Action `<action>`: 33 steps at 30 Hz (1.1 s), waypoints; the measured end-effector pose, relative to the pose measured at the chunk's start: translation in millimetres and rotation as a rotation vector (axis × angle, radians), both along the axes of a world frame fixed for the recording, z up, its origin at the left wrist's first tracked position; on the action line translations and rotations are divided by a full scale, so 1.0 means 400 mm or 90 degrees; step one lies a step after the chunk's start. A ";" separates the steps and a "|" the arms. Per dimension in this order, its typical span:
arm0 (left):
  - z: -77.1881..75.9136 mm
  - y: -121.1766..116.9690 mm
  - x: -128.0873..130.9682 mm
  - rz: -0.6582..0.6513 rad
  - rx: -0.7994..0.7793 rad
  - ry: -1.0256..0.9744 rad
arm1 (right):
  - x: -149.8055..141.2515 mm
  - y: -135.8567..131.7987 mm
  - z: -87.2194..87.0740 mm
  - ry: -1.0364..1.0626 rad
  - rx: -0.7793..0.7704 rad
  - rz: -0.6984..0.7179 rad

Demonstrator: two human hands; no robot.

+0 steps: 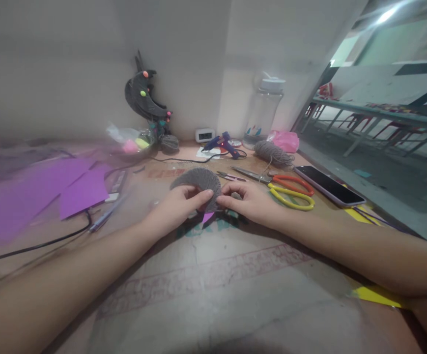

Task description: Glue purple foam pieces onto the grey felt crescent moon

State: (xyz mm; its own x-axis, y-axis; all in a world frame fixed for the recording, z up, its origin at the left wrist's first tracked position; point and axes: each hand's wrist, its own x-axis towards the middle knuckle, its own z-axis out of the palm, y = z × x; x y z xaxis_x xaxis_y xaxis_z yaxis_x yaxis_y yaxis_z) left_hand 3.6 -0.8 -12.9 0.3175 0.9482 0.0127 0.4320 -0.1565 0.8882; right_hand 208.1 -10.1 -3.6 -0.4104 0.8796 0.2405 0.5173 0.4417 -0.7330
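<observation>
A crescent shape wrapped in grey yarn [201, 178] is held above the middle of the table, a purple paper tip [207, 217] showing at its lower end. My left hand [185, 200] grips its inner curve, thumb on the near face. At its right edge my right hand [244, 200] pinches with thumb and forefinger together. Whether a yarn strand lies in that pinch is too small to see. Just beyond my right hand are scissors [290, 191] with orange and yellow handles and small thread snips [231, 176].
Purple paper sheets [84, 189], a pen [102, 219] and a black cable lie left. Behind stand a decorated dark crescent [139, 98], small clock [205, 135], glue gun [222, 144] and bottle [265, 110]. A grey yarn skein [274, 152] and phone [329, 186] lie right.
</observation>
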 end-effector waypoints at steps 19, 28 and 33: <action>-0.004 0.006 -0.002 0.066 0.051 -0.037 | 0.123 0.168 -0.031 -0.398 0.315 -0.019; -0.008 0.000 -0.002 0.028 0.010 -0.049 | 0.119 0.181 -0.032 -0.480 0.314 -0.044; -0.003 -0.002 -0.002 0.047 0.002 -0.035 | 0.115 0.116 0.029 -0.259 0.283 -0.122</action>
State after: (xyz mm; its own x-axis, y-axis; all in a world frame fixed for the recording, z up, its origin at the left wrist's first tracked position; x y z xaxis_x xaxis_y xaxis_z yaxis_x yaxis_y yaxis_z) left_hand 2.7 -1.7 -14.2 0.2462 0.9687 0.0317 0.3937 -0.1298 0.9100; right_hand 254.1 36.2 8.0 -0.3913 0.7987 0.4571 0.8159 0.5308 -0.2291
